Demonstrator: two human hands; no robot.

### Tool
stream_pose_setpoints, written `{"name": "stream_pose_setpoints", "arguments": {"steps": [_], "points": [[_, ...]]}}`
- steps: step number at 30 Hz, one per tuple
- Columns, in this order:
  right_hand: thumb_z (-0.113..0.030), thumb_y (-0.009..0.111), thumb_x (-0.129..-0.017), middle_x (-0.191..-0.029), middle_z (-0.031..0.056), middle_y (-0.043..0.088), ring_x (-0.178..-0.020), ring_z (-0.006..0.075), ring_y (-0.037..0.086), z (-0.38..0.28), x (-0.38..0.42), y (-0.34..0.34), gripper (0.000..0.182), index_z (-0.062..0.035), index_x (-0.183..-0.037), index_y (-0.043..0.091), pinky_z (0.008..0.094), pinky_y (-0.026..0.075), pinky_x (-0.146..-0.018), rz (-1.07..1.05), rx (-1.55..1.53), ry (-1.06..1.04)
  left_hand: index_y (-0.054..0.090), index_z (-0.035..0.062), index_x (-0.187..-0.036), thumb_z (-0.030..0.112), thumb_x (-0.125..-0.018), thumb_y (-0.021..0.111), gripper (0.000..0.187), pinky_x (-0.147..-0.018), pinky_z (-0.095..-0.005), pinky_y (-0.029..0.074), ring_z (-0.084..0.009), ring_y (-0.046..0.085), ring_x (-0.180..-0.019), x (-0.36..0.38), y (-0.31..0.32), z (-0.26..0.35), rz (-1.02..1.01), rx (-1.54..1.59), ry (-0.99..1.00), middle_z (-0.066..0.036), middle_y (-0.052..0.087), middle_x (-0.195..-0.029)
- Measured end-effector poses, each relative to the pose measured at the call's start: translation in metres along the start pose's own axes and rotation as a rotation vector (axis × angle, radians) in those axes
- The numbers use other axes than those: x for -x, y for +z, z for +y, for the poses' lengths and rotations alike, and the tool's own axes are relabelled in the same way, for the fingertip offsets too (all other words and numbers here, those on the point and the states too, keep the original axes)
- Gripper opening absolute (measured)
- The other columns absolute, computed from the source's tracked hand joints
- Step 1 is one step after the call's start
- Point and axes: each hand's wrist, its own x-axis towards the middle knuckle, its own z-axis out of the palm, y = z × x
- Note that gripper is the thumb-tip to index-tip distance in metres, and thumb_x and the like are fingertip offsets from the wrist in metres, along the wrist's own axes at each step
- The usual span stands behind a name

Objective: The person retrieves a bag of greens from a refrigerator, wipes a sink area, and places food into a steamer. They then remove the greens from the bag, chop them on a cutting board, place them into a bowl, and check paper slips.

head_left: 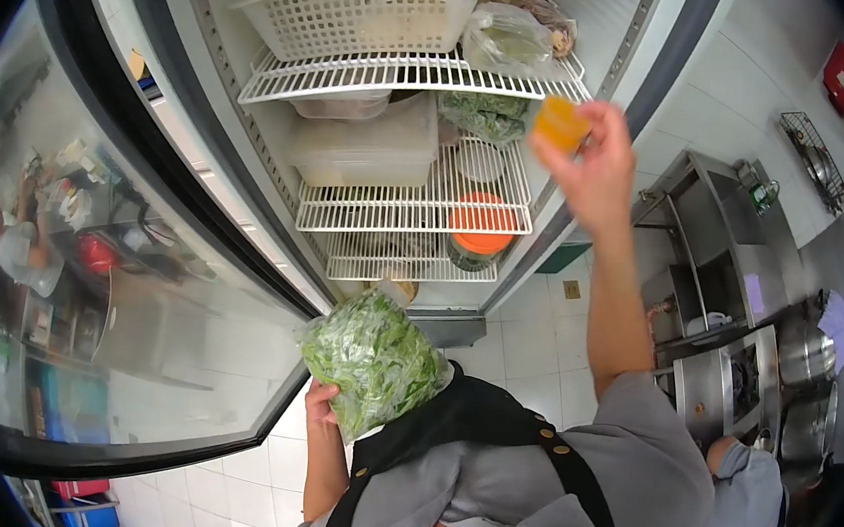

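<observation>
A clear plastic bag of green leafy vegetables (371, 360) rests against my body, and my left hand (320, 403) grips its lower left side. Raised at the right edge of the open fridge, my right hand (599, 169) pinches a small orange container (561, 125), slightly blurred. The container is level with the front of a white wire shelf (398, 76). Below that shelf, near my right hand, lies another bag of greens (485, 115).
A white perforated basket (363, 19) and a plastic bag (507, 40) sit on the upper shelf. Lower are a lidded plastic box (367, 148) and an orange-lidded jar (481, 224). The glass door (186, 323) stands open at left. Another person (737, 512) is at lower right near a stove.
</observation>
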Motion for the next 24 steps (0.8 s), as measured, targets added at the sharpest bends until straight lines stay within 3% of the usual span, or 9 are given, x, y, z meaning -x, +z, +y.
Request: {"name": "stream_pose_setpoints", "arguments": {"steps": [2, 6, 8, 11, 13, 15, 17, 21, 24], "points": [[-0.017, 0.078, -0.069, -0.088, 0.0141, 0.067, -0.079, 0.0199, 0.066, 0.007, -0.036, -0.008, 0.046, -0.0034, -0.101, 0.048, 0.0313, 0.052, -0.068, 0.047, 0.182, -0.081, 0.039, -0.0035, -0.13, -0.001, -0.061, 0.063, 0.073, -0.096, -0.0508, 0.045, -0.0373, 0.056, -0.109, -0.009, 0.001, -0.001, -0.03, 0.0, -0.041, -0.021, 0.055, -0.12], [-0.026, 0.078, -0.069, -0.088, 0.0158, 0.067, -0.077, 0.0228, 0.066, 0.01, -0.081, -0.005, 0.05, -0.0031, -0.102, 0.047, 0.0326, 0.053, -0.067, 0.065, 0.525, -0.032, 0.039, -0.0037, -0.129, -0.002, -0.061, 0.063, 0.073, -0.096, -0.0504, 0.045, -0.0368, 0.056, -0.109, -0.015, 0.006, -0.006, -0.022, 0.001, -0.034, -0.021, 0.055, -0.119], [-0.026, 0.078, -0.071, -0.087, 0.0119, 0.066, -0.075, 0.0151, 0.063, 0.017, -0.088, 0.001, 0.048, -0.0042, -0.102, 0.048, 0.0272, 0.051, -0.067, 0.059, 0.653, -0.046, 0.04, -0.0036, -0.129, -0.001, -0.06, 0.064, 0.073, -0.095, -0.0504, 0.045, -0.0362, 0.056, -0.107, -0.011, 0.006, -0.007, 0.022, 0.008, -0.02, -0.02, 0.056, -0.118], [-0.033, 0.078, -0.068, -0.087, 0.0164, 0.066, -0.077, 0.023, 0.066, -0.005, -0.072, -0.001, 0.053, -0.0027, -0.1, 0.048, 0.0327, 0.052, -0.068, 0.013, 0.51, 0.046, 0.04, -0.0031, -0.129, 0.0, -0.059, 0.064, 0.074, -0.095, -0.0503, 0.046, -0.0364, 0.057, -0.107, 0.001, -0.019, -0.01, 0.073, -0.006, 0.018, -0.02, 0.056, -0.118], [-0.025, 0.079, -0.069, -0.088, 0.0137, 0.066, -0.077, 0.0189, 0.065, -0.004, -0.043, -0.004, 0.049, -0.0028, -0.099, 0.047, 0.0295, 0.052, -0.068, -0.024, 0.386, 0.069, 0.04, -0.0029, -0.13, 0.002, -0.059, 0.065, 0.075, -0.094, -0.0502, 0.046, -0.0365, 0.057, -0.106, 0.016, -0.011, -0.007, 0.115, 0.002, 0.065, -0.02, 0.056, -0.118], [-0.013, 0.079, -0.07, -0.089, 0.0105, 0.066, -0.079, 0.0153, 0.063, -0.006, -0.003, -0.003, 0.044, -0.0027, -0.098, 0.047, 0.0263, 0.051, -0.067, -0.152, -0.01, 0.078, 0.04, -0.0026, -0.13, 0.003, -0.059, 0.065, 0.075, -0.094, -0.0501, 0.046, -0.0365, 0.057, -0.106, 0.027, -0.009, -0.008, 0.154, 0.013, 0.118, -0.019, 0.056, -0.118], [-0.003, 0.077, -0.071, -0.09, 0.0079, 0.065, -0.081, 0.0135, 0.062, 0.026, 0.034, 0.018, 0.041, -0.004, -0.098, 0.047, 0.0242, 0.051, -0.066, -0.162, -0.223, 0.2, 0.04, -0.0022, -0.13, 0.005, -0.06, 0.065, 0.075, -0.094, -0.05, 0.046, -0.0368, 0.057, -0.106, 0.035, -0.011, -0.006, 0.155, 0.055, 0.147, -0.019, 0.056, -0.117], [-0.017, 0.081, -0.068, -0.089, 0.0133, 0.065, -0.082, 0.0233, 0.065, 0.146, 0.062, 0.081, 0.049, -0.0055, -0.101, 0.046, 0.0327, 0.051, -0.069, -0.202, 0.143, 0.227, 0.04, -0.0021, -0.13, 0.006, -0.06, 0.064, 0.074, -0.094, -0.0493, 0.046, -0.0361, 0.056, -0.107, 0.05, -0.022, -0.007, 0.185, 0.085, 0.211, -0.019, 0.056, -0.117], [-0.022, 0.081, -0.066, -0.089, 0.0153, 0.065, -0.084, 0.0298, 0.065, 0.199, 0.064, 0.126, 0.053, -0.0059, -0.102, 0.046, 0.0381, 0.05, -0.072, -0.21, 0.205, 0.26, 0.04, -0.0023, -0.13, 0.005, -0.061, 0.064, 0.073, -0.093, -0.0487, 0.047, -0.0357, 0.056, -0.106, 0.057, -0.026, -0.007, 0.177, 0.048, 0.241, -0.019, 0.055, -0.118]]}}
